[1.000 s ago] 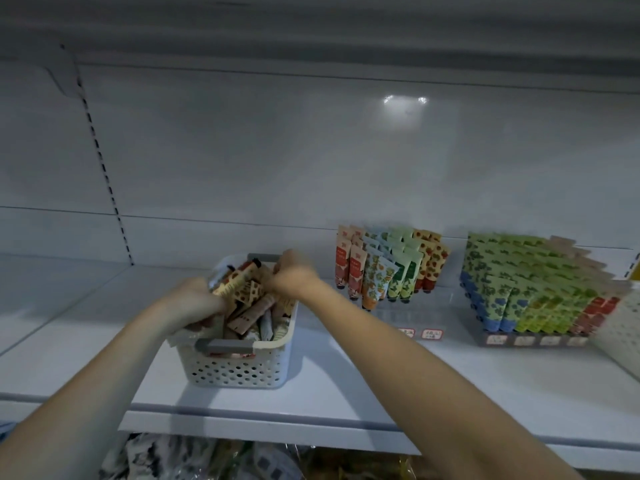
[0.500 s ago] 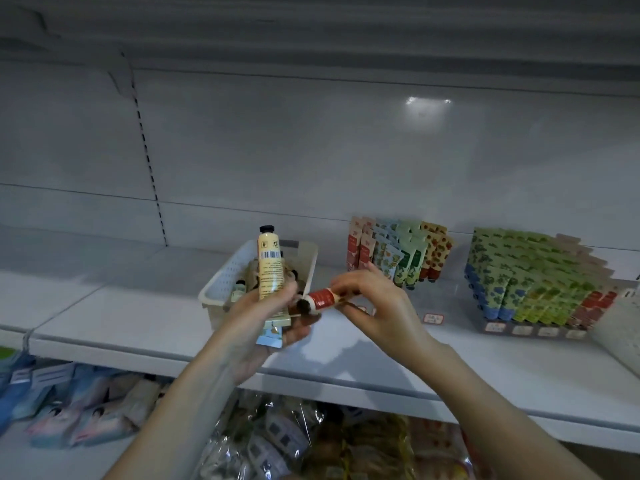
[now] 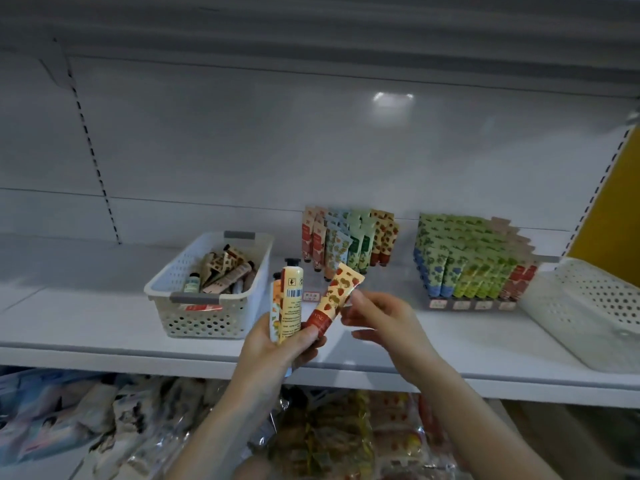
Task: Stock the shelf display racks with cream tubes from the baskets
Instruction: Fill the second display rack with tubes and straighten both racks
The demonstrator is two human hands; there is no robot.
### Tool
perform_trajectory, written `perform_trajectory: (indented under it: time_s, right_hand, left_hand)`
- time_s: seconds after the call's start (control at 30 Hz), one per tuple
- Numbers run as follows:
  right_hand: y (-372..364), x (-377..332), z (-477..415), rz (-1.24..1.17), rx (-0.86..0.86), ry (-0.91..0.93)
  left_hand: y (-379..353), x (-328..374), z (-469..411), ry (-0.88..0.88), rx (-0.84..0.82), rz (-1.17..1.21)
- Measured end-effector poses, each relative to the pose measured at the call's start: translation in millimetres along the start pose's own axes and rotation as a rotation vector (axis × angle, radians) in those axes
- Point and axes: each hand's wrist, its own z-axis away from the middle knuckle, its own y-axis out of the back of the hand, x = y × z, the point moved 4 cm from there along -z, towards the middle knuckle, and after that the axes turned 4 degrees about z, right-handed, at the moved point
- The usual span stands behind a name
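While clutching two yellow tubes upright in curled left hand, pinching strawberry tube by crimped end with fingers of right hand, right of basket. Likely fault: dropping one from crowded left grip when reaching toward far rack.

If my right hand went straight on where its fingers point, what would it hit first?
The right hand pinches the strawberry tube; pushing on leftward, it would probably meet the yellow tubes in the left hand first, though depth is unclear.
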Motion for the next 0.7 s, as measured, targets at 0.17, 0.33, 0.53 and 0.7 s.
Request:
perform_trajectory:
  time_s: [0.17,0.33,0.53,0.7]
  right_hand:
    - [10.4,7.5,-6.0,-0.155,-0.007,-0.073]
    - [46.4,11.5,-24.9,-0.176,0.129,-0.024]
    - [103.7,1.5,-81.4,0.16,0.454,0.156]
    - [113.1,1.8,-146.1,0.462,0.49,0.166]
  left_hand:
    - [-23.8,-21.4,-7.7,0.034,-0.05,-0.073]
    - [-27.9,-27.0,-25.2,0.022,-0.015,-0.117]
    - [-26.8,-28.7,-40.3,0.056,-0.05,-0.075]
    - [-23.9,-32.1,-54.3,0.134,-0.061,0.045]
